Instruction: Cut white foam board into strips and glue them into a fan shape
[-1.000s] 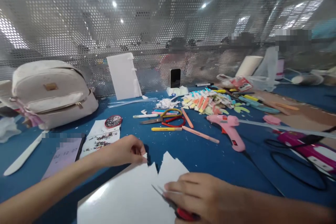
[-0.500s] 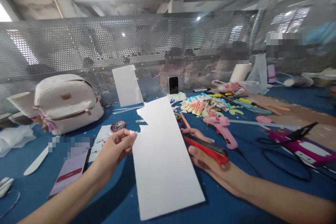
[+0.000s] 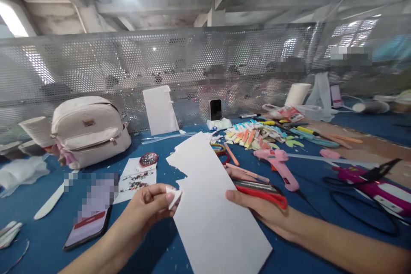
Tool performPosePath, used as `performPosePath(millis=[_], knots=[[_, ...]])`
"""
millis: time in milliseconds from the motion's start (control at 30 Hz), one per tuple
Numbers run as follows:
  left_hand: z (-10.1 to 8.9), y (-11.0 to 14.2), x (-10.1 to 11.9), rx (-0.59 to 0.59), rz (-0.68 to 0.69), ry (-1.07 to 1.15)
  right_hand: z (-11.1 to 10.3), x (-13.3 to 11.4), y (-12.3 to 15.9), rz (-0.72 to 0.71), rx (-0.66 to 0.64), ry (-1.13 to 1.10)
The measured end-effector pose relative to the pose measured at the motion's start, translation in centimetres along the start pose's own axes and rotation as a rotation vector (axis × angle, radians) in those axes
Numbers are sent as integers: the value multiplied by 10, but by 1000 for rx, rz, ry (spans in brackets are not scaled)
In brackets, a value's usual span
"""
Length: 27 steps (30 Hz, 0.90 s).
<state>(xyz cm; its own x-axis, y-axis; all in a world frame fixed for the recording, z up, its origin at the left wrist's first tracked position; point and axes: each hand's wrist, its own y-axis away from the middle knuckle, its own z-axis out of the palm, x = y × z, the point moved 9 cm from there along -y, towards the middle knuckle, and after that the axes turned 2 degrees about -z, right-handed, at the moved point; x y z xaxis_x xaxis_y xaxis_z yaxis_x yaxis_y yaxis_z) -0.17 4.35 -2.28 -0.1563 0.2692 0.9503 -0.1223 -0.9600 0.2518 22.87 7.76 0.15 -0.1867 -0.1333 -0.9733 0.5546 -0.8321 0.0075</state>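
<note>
My left hand [image 3: 150, 207] pinches a small white cut-off scrap [image 3: 174, 197] between thumb and fingers, just left of a long white sheet [image 3: 210, 205] with a jagged cut at its upper left. My right hand [image 3: 257, 205] holds the sheet's right edge with the thumb on top, and red-handled scissors [image 3: 261, 192] lie closed across its palm and fingers. The sheet is tilted up above the blue table [image 3: 48, 231].
A phone [image 3: 91, 214] lies left of my left hand, with a beige backpack [image 3: 86, 130] behind it. Pink glue gun [image 3: 279, 165], coloured paper scraps [image 3: 253, 130], pencils and a magenta tool [image 3: 379, 186] with black cable fill the right. A perforated metal screen stands behind; people sit beyond it.
The sheet was lifted off the table and held upright. My left hand now pinches a small cut-off scrap apart from the sheet, and my right hand grips the sheet's edge together with the scissors.
</note>
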Motion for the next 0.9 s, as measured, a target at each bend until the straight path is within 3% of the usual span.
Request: performPosePath(millis=[100, 233, 433, 533, 633, 700, 767, 900], knots=[[-22, -1, 4, 67, 50, -46, -20, -4, 5, 3, 97, 109], [-36, 6, 7, 67, 81, -179, -42, -25, 3, -130, 151, 576], [8, 18, -17, -126, 49, -367, -58, -36, -27, -266, 184, 852], [27, 22, -28, -170, 51, -501, -49, -41, -42, -324, 128, 934], [31, 27, -26, -158, 109, -676, -34, -53, -48, -382, 79, 1025], [26, 31, -17, -115, 203, -813, -24, -61, -45, -413, 65, 1061], [26, 37, -5, -105, 399, -995, -15, -63, -40, -426, 51, 1062], [44, 54, -5, -262, 832, -1233, 8, -50, -26, -434, -17, 1024]])
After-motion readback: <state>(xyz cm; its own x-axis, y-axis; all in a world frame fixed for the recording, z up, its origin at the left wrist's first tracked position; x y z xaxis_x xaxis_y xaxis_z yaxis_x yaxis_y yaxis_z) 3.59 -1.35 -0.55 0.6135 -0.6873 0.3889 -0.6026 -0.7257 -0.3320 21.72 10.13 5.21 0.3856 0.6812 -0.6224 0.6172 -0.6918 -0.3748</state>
